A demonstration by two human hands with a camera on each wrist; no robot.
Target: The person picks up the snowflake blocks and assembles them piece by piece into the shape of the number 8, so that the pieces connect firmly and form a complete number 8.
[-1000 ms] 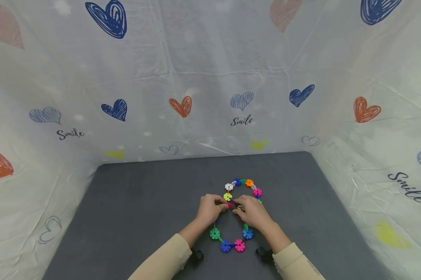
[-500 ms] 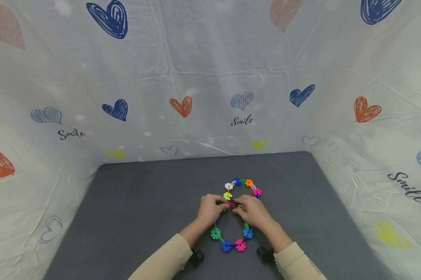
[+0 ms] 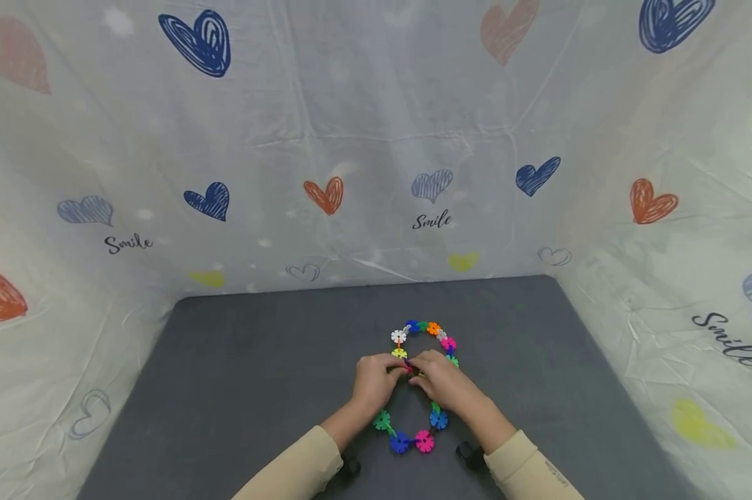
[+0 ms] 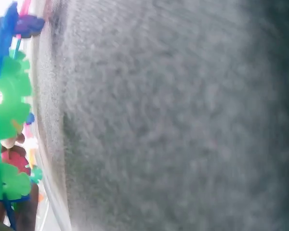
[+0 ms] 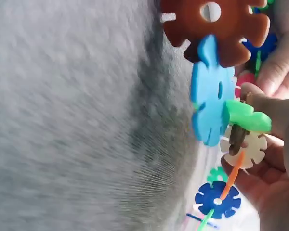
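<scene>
A chain of colourful slotted snowflake discs forms two loops on the dark table, meeting at my hands in the head view. My left hand (image 3: 372, 382) pinches a red disc (image 3: 407, 369) at that meeting point. Fingertips almost touching it, my right hand (image 3: 446, 382) grips the chain just to the right; its palm hides several discs. In the right wrist view, a brown disc (image 5: 226, 24), a light blue disc (image 5: 212, 101) and a cream disc (image 5: 250, 149) hang close to the right fingers. Green discs (image 4: 9, 91) line the edge of the left wrist view.
The dark grey table (image 3: 257, 375) lies against a white curtain (image 3: 376, 139) printed with hearts. The far loop ends with an orange disc (image 3: 434, 328); the near one holds a pink disc (image 3: 424, 441) and a blue disc (image 3: 399, 442). Black straps (image 3: 471, 455) show at the wrists.
The far loop and my right hand have shifted slightly left. My left hand keeps its pinch on the red disc. The head view has tilted up a little.
</scene>
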